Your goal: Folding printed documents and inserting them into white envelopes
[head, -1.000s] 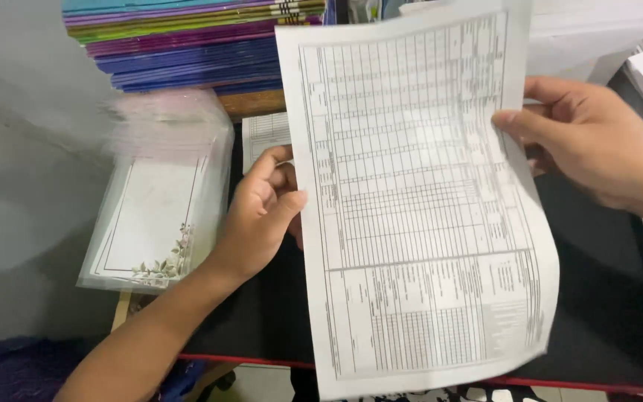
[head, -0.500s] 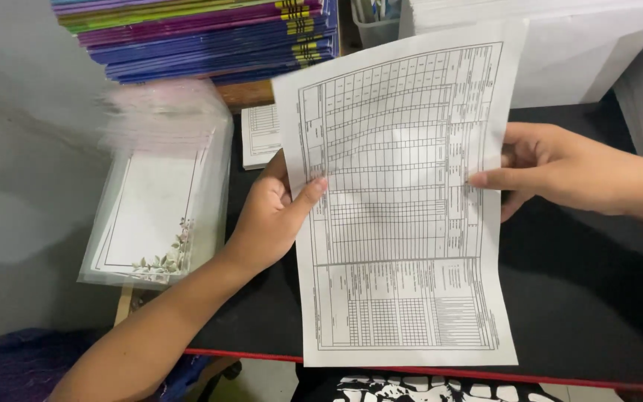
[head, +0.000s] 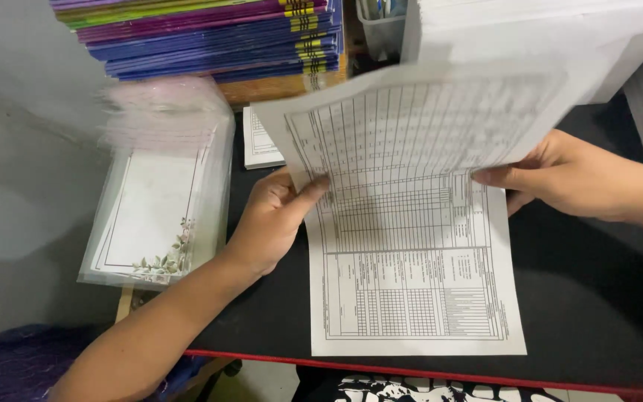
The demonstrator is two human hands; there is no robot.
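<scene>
A white printed sheet (head: 411, 246) ruled with tables lies on the black desk (head: 597, 298), its lower half flat and its top half bent up and over toward me. My left hand (head: 273, 219) pinches the sheet's left edge with thumb on top. My right hand (head: 567, 179) grips the right edge at the bend. The far part of the sheet is blurred.
A clear-wrapped pack of floral-bordered paper (head: 154, 216) sits left of the desk. A stack of purple and blue folders (head: 210, 33) stands behind. A white paper stack (head: 560, 30) is at top right, a small printed slip (head: 262, 141) behind my left hand. The desk's front edge is red.
The sheet has come down onto the desk, and its top half is now bending forward over the lower half. Both hands moved lower while keeping hold of the edges.
</scene>
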